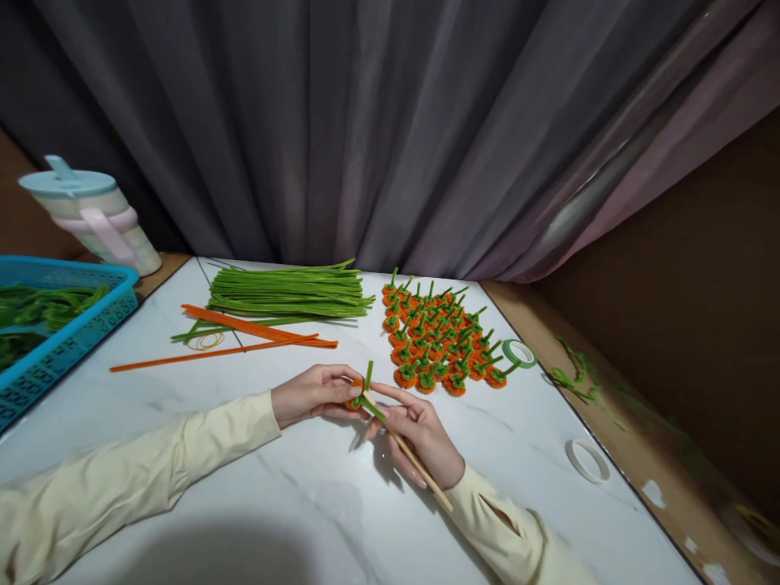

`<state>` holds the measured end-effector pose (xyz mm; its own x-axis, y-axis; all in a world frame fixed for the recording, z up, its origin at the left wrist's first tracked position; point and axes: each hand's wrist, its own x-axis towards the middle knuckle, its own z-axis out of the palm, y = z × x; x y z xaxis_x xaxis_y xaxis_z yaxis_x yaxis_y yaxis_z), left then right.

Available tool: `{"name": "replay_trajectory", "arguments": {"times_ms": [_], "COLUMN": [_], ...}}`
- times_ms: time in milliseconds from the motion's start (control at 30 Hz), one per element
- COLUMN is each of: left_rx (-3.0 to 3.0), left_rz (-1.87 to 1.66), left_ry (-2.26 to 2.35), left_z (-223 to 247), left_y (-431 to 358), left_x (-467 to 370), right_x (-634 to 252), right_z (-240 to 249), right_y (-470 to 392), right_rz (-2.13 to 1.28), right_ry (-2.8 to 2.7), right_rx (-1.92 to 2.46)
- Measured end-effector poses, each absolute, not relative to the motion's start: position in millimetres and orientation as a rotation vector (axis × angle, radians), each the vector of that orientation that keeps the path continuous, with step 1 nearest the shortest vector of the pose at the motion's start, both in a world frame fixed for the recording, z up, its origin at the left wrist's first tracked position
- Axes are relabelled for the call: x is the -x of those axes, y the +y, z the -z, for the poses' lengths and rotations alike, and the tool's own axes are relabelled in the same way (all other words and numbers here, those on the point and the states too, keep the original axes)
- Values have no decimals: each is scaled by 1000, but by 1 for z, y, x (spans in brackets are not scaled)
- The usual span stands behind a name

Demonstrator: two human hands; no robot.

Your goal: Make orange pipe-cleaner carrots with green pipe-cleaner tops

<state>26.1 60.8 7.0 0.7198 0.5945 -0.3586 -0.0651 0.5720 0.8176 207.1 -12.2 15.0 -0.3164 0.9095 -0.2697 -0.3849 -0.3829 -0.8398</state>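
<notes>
The left hand (pixel 314 396) clamped an orange-green piece (pixel 353 404), the right hand (pixel 426 439) a wooden stick (pixel 434 486); bracing the piece seemed wise.

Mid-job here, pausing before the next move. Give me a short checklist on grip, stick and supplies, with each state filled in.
1. Left hand has the orange-and-green piece: ok, held at the fingertips.
2. Right hand has the wooden stick: ok, upper end at the piece.
3. Stick's contact with the piece: cannot tell, too small to make out.
4. Green strips available: ok, a thick bundle lies beyond the hands.
5. Orange strips gathered together: not ok, one angles away from the others.
6. Grouped flower-like pieces apart from the hands: ok.
</notes>
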Motion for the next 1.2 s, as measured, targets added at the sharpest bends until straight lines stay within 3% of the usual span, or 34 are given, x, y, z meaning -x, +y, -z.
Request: {"name": "replay_trajectory", "arguments": {"times_ms": [1200], "left_rx": [-1137], "left_rz": [-498], "left_ry": [707], "left_z": [0], "left_y": [46], "left_x": [-33], "right_x": [-192], "right_z": [-12], "right_y": [-23], "right_rz": [-1495], "right_ry": [-1209], "right_rx": [1327]}}
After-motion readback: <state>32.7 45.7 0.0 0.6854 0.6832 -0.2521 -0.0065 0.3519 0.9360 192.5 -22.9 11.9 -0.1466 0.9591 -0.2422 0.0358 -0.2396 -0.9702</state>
